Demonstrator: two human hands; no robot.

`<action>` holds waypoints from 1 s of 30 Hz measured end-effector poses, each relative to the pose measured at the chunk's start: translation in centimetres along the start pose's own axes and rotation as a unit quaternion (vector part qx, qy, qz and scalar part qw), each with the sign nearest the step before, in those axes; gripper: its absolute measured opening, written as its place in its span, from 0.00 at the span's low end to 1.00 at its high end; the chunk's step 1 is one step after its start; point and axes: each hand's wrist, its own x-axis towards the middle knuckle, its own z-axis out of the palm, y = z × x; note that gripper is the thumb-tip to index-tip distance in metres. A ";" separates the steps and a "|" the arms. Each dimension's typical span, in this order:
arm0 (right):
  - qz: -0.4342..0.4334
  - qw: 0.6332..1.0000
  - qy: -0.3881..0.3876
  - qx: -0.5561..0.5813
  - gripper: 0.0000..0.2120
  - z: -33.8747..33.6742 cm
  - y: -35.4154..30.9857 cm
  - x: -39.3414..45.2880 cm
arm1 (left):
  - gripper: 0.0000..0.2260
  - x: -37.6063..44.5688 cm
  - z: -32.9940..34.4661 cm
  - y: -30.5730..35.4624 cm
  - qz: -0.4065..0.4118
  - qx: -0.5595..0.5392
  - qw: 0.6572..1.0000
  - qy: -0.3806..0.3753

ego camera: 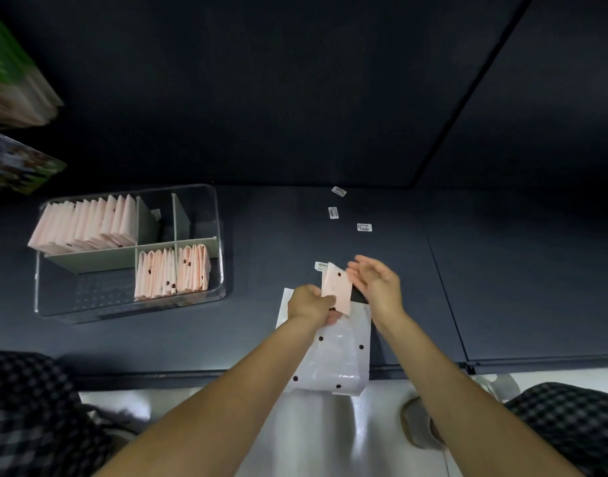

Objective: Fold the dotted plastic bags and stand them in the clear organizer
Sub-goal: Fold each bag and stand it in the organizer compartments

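My left hand (311,302) grips a folded pink dotted bag (337,287) and holds it upright above the dark surface. My right hand (378,282) hovers just right of it, fingers spread and holding nothing. Beneath both hands lies a flat clear dotted plastic bag (333,359), its near end hanging over the front edge. The clear organizer (123,306) stands to the left. Several folded pink bags (86,223) stand in its back left compartment, and more folded bags (173,271) stand in the front right ones.
Three small barcode labels (333,212) lie on the dark surface beyond my hands, and another label (320,266) sits just behind the held bag. Stacked packages (17,98) sit at the far left. A seam (447,297) runs through the surface on the right.
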 end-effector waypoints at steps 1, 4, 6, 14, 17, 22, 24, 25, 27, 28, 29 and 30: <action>-0.035 0.997 0.037 -0.052 0.06 0.2 -0.4 -0.4 | 0.10 -0.3 -0.6 0.2 0.014 -0.029 0.999 -0.003; -0.060 0.978 0.051 -0.191 0.06 1.9 -0.9 -2.7 | 0.08 -1.7 -3.0 1.1 0.044 -0.112 0.993 -0.013; 0.008 0.978 0.006 -0.207 0.11 3.9 -1.2 -4.5 | 0.05 -2.7 -4.9 1.7 0.049 -0.151 0.987 -0.028; 0.058 0.991 -0.051 -0.111 0.09 11.2 -2.4 -8.0 | 0.05 -3.9 -13.5 2.1 0.154 0.060 0.981 -0.103; 0.007 0.986 -0.065 -0.152 0.07 12.9 -3.1 -8.3 | 0.11 -2.5 -17.1 1.8 0.317 0.369 0.873 0.043; -0.056 0.957 -0.087 -0.270 0.05 15.5 -3.2 -7.4 | 0.20 -0.3 -20.9 0.4 0.389 0.602 0.681 0.148; -0.072 0.935 -0.099 -0.332 0.06 16.7 -3.0 -6.8 | 0.20 0.4 -21.6 -0.1 0.385 0.624 0.665 0.142; -0.082 0.922 -0.107 -0.364 0.05 17.4 -2.9 -6.5 | 0.20 0.7 -22.0 -0.2 0.383 0.626 0.664 0.142; -0.111 0.889 -0.109 -0.431 0.06 18.7 -2.7 -6.1 | 0.20 1.1 -22.6 -0.4 0.382 0.627 0.661 0.151; -0.124 0.873 -0.108 -0.460 0.07 19.3 -2.7 -6.0 | 0.20 1.3 -23.0 -0.5 0.383 0.628 0.659 0.158; -0.136 0.856 -0.108 -0.487 0.07 19.9 -2.7 -5.9 | 0.19 1.5 -23.3 -0.7 0.385 0.626 0.658 0.163; -0.149 0.837 -0.108 -0.516 0.07 20.6 -2.8 -5.9 | 0.19 1.7 -23.5 -0.8 0.387 0.623 0.660 0.164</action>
